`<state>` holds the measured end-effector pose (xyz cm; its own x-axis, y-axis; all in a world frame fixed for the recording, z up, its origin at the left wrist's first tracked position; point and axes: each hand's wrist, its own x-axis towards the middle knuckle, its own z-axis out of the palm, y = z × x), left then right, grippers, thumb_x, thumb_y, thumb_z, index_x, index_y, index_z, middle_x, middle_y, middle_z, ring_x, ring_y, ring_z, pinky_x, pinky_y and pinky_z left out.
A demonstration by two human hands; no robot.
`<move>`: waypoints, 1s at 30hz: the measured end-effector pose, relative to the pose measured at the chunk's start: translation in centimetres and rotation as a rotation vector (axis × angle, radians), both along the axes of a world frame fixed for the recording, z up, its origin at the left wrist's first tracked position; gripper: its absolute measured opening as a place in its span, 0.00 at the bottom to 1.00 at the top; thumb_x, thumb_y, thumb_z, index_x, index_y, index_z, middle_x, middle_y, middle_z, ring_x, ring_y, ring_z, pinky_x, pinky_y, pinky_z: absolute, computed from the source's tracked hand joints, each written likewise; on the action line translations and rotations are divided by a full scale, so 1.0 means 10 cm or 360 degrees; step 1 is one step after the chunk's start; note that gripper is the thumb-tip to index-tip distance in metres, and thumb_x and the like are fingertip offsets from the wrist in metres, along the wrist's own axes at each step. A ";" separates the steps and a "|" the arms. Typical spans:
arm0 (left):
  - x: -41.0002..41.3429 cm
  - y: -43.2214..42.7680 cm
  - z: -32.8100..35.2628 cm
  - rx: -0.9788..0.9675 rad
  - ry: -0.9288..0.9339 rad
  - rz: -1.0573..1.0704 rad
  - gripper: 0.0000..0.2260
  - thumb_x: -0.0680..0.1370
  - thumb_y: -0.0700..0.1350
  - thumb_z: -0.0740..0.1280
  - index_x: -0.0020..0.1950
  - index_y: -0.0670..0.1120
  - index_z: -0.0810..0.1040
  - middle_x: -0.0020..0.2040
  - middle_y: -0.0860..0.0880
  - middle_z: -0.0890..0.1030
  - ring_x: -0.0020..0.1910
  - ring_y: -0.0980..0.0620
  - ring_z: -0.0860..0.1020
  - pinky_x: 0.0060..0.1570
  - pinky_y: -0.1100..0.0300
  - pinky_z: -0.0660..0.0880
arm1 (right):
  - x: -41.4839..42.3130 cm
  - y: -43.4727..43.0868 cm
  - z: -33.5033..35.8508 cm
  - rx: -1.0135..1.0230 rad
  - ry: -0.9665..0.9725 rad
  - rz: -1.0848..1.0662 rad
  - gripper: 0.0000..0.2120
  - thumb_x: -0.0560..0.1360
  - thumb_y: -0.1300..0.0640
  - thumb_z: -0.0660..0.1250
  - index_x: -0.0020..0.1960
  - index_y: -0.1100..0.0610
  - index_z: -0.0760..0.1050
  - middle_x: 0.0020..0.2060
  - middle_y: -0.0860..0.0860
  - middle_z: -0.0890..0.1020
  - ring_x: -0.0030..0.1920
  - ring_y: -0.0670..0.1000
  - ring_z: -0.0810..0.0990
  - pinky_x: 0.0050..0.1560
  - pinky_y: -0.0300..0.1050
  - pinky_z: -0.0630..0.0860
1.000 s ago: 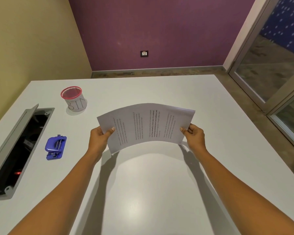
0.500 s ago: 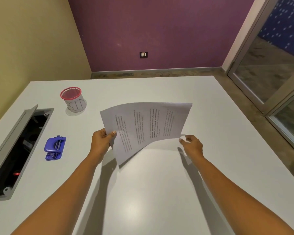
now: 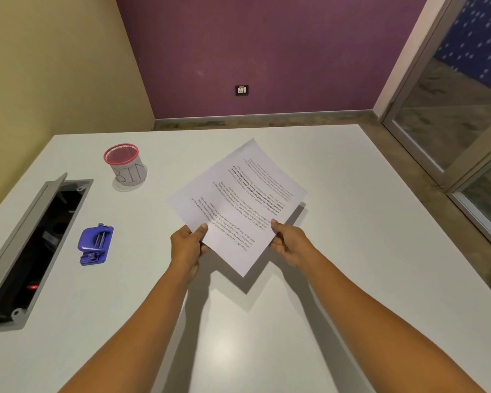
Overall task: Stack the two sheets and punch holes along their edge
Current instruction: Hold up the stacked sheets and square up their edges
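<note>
White printed sheets (image 3: 236,207) held up over the middle of the tabletop (image 3: 352,251), turned cornerwise, lowest corner nearest the near edge. Pinched at the lower left side by left hand (image 3: 188,246), thumb on top. Pinched at the lower right side by right hand (image 3: 288,243). Blue hole punch (image 3: 94,245) sat alone toward the left edge, near a grey hatch (image 3: 26,245). Red-rimmed cup (image 3: 126,164) farther back.

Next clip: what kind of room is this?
Probably an office or meeting room: a large white table with a built-in cable hatch, a blue hole punch, and a desktop cup marked BIN.
</note>
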<state>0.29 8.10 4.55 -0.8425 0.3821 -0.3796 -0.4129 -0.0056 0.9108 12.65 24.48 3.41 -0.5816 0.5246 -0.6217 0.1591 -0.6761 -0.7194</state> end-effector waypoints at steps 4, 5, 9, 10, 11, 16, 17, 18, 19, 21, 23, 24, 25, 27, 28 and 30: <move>0.01 -0.04 -0.03 -0.0018 -0.0057 -0.0046 0.06 0.75 0.36 0.66 0.39 0.44 0.73 0.40 0.48 0.80 0.29 0.58 0.81 0.29 0.64 0.79 | -0.04 0.03 0.06 0.0240 -0.0072 -0.0109 0.07 0.75 0.69 0.62 0.50 0.60 0.73 0.52 0.56 0.79 0.38 0.49 0.79 0.34 0.36 0.74; 0.00 -0.06 -0.03 -0.0041 -0.0057 -0.0039 0.08 0.75 0.35 0.67 0.38 0.43 0.71 0.39 0.47 0.78 0.29 0.56 0.80 0.29 0.64 0.78 | -0.04 0.04 0.07 0.0337 -0.0099 -0.0100 0.11 0.75 0.69 0.63 0.56 0.61 0.73 0.52 0.55 0.79 0.39 0.49 0.79 0.32 0.36 0.73; -0.14 -0.11 0.01 -0.0031 -0.0032 0.0007 0.09 0.72 0.33 0.69 0.45 0.43 0.71 0.45 0.45 0.75 0.39 0.48 0.77 0.35 0.60 0.78 | 0.03 0.11 0.11 0.0708 -0.0131 -0.0074 0.18 0.75 0.68 0.63 0.63 0.60 0.71 0.54 0.55 0.80 0.52 0.55 0.80 0.47 0.45 0.78; -0.17 -0.13 0.04 -0.0010 0.0009 0.0002 0.10 0.72 0.32 0.68 0.48 0.44 0.74 0.45 0.46 0.78 0.38 0.49 0.79 0.34 0.61 0.78 | 0.06 0.13 0.14 0.0770 -0.0100 -0.0080 0.17 0.75 0.68 0.63 0.63 0.59 0.72 0.53 0.55 0.80 0.51 0.54 0.80 0.45 0.42 0.78; -0.20 -0.15 0.06 -0.0020 0.0067 -0.0018 0.13 0.71 0.31 0.68 0.51 0.45 0.76 0.45 0.46 0.80 0.38 0.51 0.80 0.35 0.62 0.77 | 0.09 0.15 0.17 0.0824 -0.0062 -0.0079 0.16 0.75 0.67 0.63 0.63 0.59 0.72 0.52 0.54 0.81 0.49 0.53 0.80 0.43 0.40 0.76; -0.35 -0.13 0.19 -0.0108 0.0342 -0.0340 0.15 0.72 0.32 0.67 0.57 0.42 0.76 0.46 0.46 0.81 0.43 0.51 0.80 0.44 0.60 0.78 | 0.20 0.21 0.29 0.1074 0.0054 -0.0025 0.11 0.76 0.64 0.63 0.53 0.51 0.76 0.51 0.51 0.82 0.47 0.50 0.81 0.44 0.42 0.76; -0.35 -0.10 0.22 -0.0119 0.0395 -0.0397 0.14 0.73 0.32 0.67 0.58 0.41 0.76 0.46 0.45 0.81 0.44 0.50 0.80 0.47 0.59 0.78 | 0.20 0.21 0.31 0.1101 0.0091 -0.0023 0.11 0.76 0.64 0.63 0.51 0.49 0.76 0.51 0.50 0.83 0.47 0.49 0.82 0.44 0.41 0.77; -0.35 -0.07 0.25 -0.0121 0.0463 -0.0431 0.14 0.73 0.33 0.67 0.57 0.42 0.77 0.47 0.44 0.81 0.46 0.49 0.80 0.49 0.57 0.78 | 0.19 0.20 0.33 0.1123 0.0130 -0.0027 0.12 0.76 0.64 0.63 0.49 0.47 0.76 0.50 0.48 0.83 0.47 0.47 0.82 0.45 0.41 0.78; -0.34 -0.04 0.28 -0.0114 0.0530 -0.0435 0.13 0.74 0.34 0.67 0.57 0.43 0.77 0.49 0.44 0.81 0.46 0.51 0.80 0.49 0.59 0.77 | 0.18 0.18 0.34 0.1131 0.0170 -0.0041 0.13 0.76 0.64 0.62 0.48 0.46 0.76 0.48 0.46 0.83 0.47 0.46 0.82 0.47 0.42 0.78; -0.32 0.02 0.32 -0.0083 0.0623 -0.0367 0.11 0.74 0.35 0.67 0.55 0.45 0.78 0.49 0.48 0.82 0.42 0.59 0.81 0.43 0.68 0.77 | 0.15 0.17 0.36 0.1138 0.0229 -0.0082 0.14 0.76 0.65 0.63 0.47 0.46 0.76 0.46 0.43 0.82 0.47 0.44 0.82 0.51 0.43 0.79; -0.32 0.07 0.36 -0.0026 0.0655 -0.0294 0.11 0.74 0.34 0.66 0.54 0.45 0.78 0.47 0.52 0.81 0.36 0.66 0.81 0.38 0.74 0.75 | 0.13 0.17 0.39 0.1160 0.0265 -0.0112 0.14 0.76 0.65 0.63 0.47 0.46 0.76 0.45 0.42 0.82 0.47 0.43 0.81 0.51 0.41 0.79; -0.33 0.07 0.37 0.0000 0.0662 -0.0271 0.11 0.74 0.34 0.66 0.54 0.44 0.78 0.46 0.52 0.81 0.36 0.66 0.81 0.37 0.75 0.75 | 0.12 0.17 0.41 0.1175 0.0283 -0.0116 0.14 0.76 0.65 0.63 0.47 0.46 0.76 0.46 0.43 0.82 0.47 0.43 0.81 0.51 0.39 0.79; -0.34 0.08 0.38 0.0018 0.0670 -0.0255 0.11 0.74 0.34 0.66 0.54 0.44 0.78 0.46 0.53 0.81 0.36 0.66 0.81 0.37 0.75 0.74 | 0.11 0.18 0.43 0.1192 0.0305 -0.0121 0.13 0.76 0.66 0.63 0.47 0.47 0.76 0.46 0.44 0.82 0.47 0.42 0.81 0.51 0.37 0.79; -0.36 0.07 0.39 0.0048 0.0692 -0.0242 0.11 0.74 0.34 0.66 0.55 0.44 0.78 0.45 0.53 0.81 0.37 0.66 0.81 0.38 0.75 0.74 | 0.09 0.19 0.47 0.1225 0.0346 -0.0139 0.12 0.76 0.66 0.63 0.48 0.50 0.76 0.47 0.47 0.82 0.46 0.42 0.81 0.49 0.33 0.78; -0.36 0.06 0.39 0.0062 0.0700 -0.0241 0.11 0.74 0.34 0.66 0.54 0.44 0.78 0.45 0.54 0.81 0.38 0.66 0.81 0.39 0.75 0.75 | 0.09 0.20 0.48 0.1237 0.0361 -0.0146 0.11 0.75 0.67 0.63 0.49 0.51 0.76 0.48 0.48 0.82 0.46 0.42 0.81 0.48 0.32 0.78; -0.36 0.04 0.36 0.0070 0.0703 -0.0247 0.12 0.74 0.34 0.66 0.55 0.45 0.78 0.46 0.54 0.82 0.40 0.65 0.81 0.41 0.74 0.75 | 0.10 0.20 0.47 0.1243 0.0382 -0.0133 0.10 0.75 0.66 0.64 0.51 0.53 0.76 0.47 0.47 0.81 0.45 0.39 0.81 0.45 0.30 0.78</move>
